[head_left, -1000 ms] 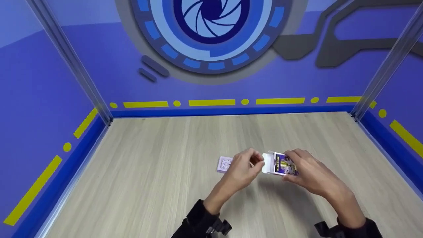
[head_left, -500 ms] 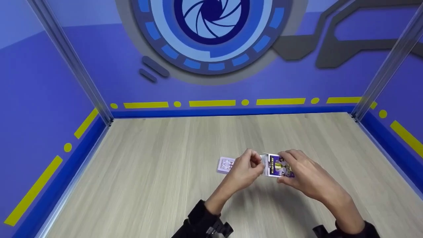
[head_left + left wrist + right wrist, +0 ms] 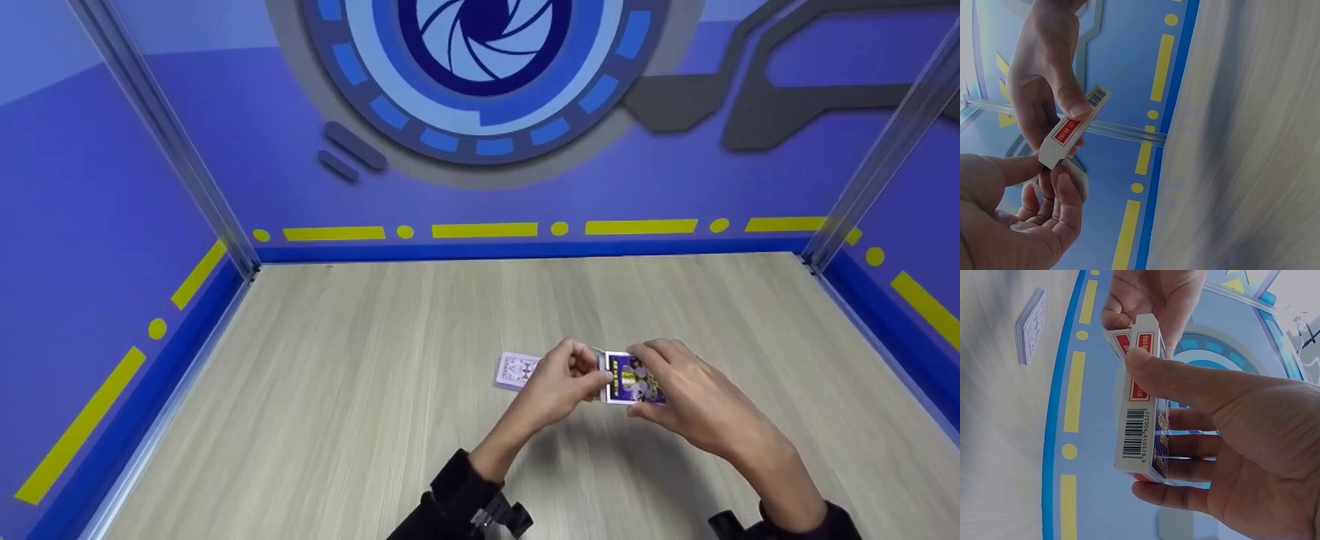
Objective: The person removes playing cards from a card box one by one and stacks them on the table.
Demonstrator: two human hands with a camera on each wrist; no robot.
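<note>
My right hand [image 3: 701, 397] grips a small playing-card box [image 3: 630, 379], purple and yellow on its face, with thumb and fingers on opposite edges. A barcode and a red label show on the box's narrow side [image 3: 1137, 422] in the right wrist view. At the box's open left end, my left hand [image 3: 562, 381] pinches the edge between thumb and curled fingers. Its thumb touches the rim, and a pale flap [image 3: 1079, 180] sticks out behind the fingers in the left wrist view. A stack of playing cards [image 3: 516, 370] lies on the table, partly hidden by the left hand.
The pale wooden table [image 3: 360, 390] is bounded by a blue back wall [image 3: 480, 202] and side walls with yellow dashes. Metal posts [image 3: 176, 142] stand at the corners. Black straps [image 3: 465, 487] with cameras sit on both wrists.
The right hand has brought the card box left, toward the left hand. The white flap, plainly visible before, is now mostly covered, and the left thumb has come onto the box's edge.
</note>
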